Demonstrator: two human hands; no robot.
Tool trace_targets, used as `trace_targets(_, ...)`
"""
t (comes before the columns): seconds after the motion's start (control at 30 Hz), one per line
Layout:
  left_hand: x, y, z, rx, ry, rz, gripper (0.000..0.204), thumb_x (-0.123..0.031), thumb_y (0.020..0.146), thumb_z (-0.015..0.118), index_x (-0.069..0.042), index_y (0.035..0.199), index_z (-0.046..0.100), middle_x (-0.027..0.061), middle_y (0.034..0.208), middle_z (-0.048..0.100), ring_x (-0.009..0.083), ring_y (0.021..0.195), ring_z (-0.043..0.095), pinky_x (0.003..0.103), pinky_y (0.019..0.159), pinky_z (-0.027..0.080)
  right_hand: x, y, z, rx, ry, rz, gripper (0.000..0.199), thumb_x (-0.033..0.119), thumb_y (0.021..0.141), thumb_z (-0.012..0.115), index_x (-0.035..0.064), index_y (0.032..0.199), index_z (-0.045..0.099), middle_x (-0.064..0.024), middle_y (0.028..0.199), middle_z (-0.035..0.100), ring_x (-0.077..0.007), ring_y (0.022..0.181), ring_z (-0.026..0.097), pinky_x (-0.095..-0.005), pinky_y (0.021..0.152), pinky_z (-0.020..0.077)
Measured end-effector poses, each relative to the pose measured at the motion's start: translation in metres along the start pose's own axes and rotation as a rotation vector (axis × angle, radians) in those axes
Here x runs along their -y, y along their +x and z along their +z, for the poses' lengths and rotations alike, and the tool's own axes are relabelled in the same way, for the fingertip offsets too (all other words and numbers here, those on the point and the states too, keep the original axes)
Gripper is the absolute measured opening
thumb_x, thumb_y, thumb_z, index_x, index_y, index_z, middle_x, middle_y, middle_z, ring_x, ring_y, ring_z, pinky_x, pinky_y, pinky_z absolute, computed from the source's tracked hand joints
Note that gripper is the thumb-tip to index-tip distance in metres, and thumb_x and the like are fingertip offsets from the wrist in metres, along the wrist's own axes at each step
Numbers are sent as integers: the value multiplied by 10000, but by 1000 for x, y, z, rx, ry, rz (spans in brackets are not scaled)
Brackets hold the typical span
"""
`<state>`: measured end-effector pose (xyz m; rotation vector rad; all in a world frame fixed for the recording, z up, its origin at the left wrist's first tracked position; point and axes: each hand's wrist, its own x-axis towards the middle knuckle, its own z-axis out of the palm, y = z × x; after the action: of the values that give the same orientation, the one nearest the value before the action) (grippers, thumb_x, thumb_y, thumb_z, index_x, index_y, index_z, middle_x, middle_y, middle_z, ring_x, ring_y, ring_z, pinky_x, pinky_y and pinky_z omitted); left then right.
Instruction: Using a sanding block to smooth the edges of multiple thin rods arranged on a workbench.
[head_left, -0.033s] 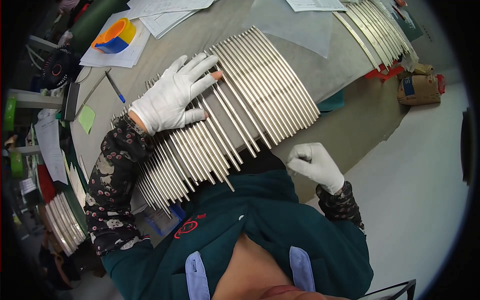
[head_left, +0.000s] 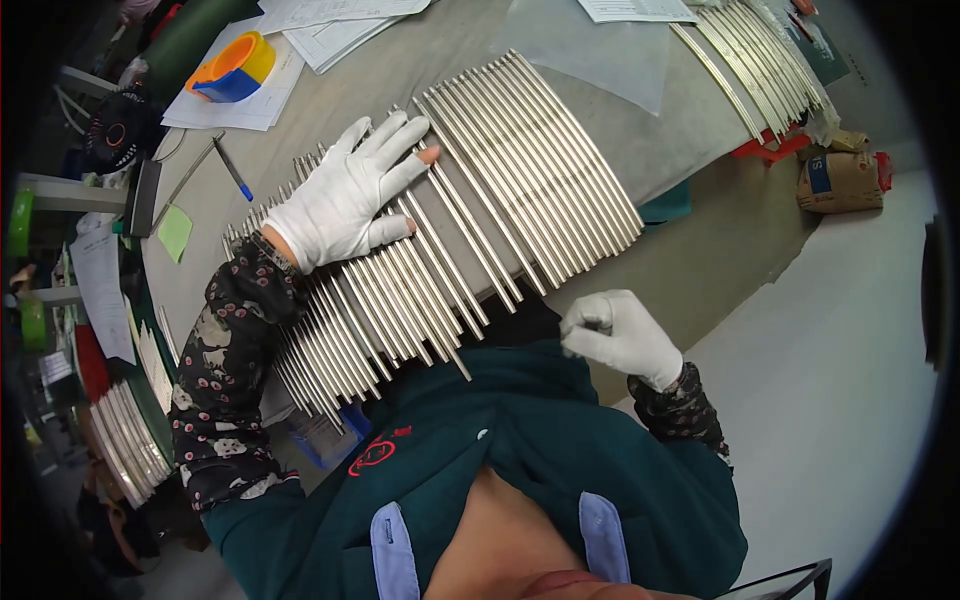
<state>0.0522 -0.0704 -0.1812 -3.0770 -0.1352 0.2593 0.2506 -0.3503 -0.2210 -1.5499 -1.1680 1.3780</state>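
Observation:
Many slim silvery metal rods [head_left: 545, 165] lie side by side across the grey table, their near ends sticking out past its edge. My left hand [head_left: 345, 195], in a white glove with bare thumb and index tips, lies flat with fingers spread over the middle of the row. Some rods under it are hidden. To its right a few rods [head_left: 465, 225] lie with wider gaps between them. My right hand [head_left: 625, 340], also white-gloved, is curled closed off the table edge, apart from the rod ends. No object shows in its fingers; the fingertips look greyish.
A yellow and blue tape ring [head_left: 235, 70] sits on papers at the far left, near a blue-capped pen [head_left: 235, 170] and a green note [head_left: 174, 235]. Another rod bundle [head_left: 760, 70] lies at the far right, beyond a clear plastic sheet [head_left: 590, 50]. A brown bag [head_left: 845, 185] stands beside the table.
My right hand has shifted slightly left, toward the rod ends, still curled. My left hand has slid a little left over the rods. The rods look about the same.

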Motion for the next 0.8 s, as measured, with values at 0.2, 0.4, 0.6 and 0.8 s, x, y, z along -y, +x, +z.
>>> trace_targets(0.2, -13, 37, 29, -281, 38, -28, 709, -553, 935, 409, -91, 1464, 310, 195, 1521, 254, 380, 1403, 261, 548, 1132, 196, 7, 18, 34, 302, -142, -315, 191, 206, 781, 715, 24, 828, 685, -103, 748, 661, -226, 659, 642, -311, 620, 512)
trace_targets(0.4, 2, 58, 26, -474, -57, -89, 719, -596, 949, 372, -104, 1469, 313, 157, 1540, 249, 339, 1433, 217, 515, 1170, 145, 9, 17, 43, 416, -79, -429, 181, 180, 829, 664, 27, 915, 708, -118, 865, 689, -266, 809, 658, -342, 736, 525)
trace_targets(0.6, 50, -4, 39, -223, -229, -383, 749, -591, 954, 378, -59, 1475, 292, 148, 1544, 267, 294, 1442, 214, 405, 1188, 148, 9, 41, 51, 272, -211, -503, 267, 135, 838, 635, 7, 1070, 669, -154, 994, 692, -292, 893, 657, -359, 812, 527)
trace_targets(0.8, 32, -13, 49, -304, -139, -288, 751, -581, 951, 387, -22, 1446, 320, 177, 1528, 284, 342, 1422, 247, 416, 1175, 195, 15, 42, 49, 362, -257, -439, 249, 156, 828, 647, 5, 1022, 683, -139, 1007, 695, -292, 918, 659, -353, 832, 526)
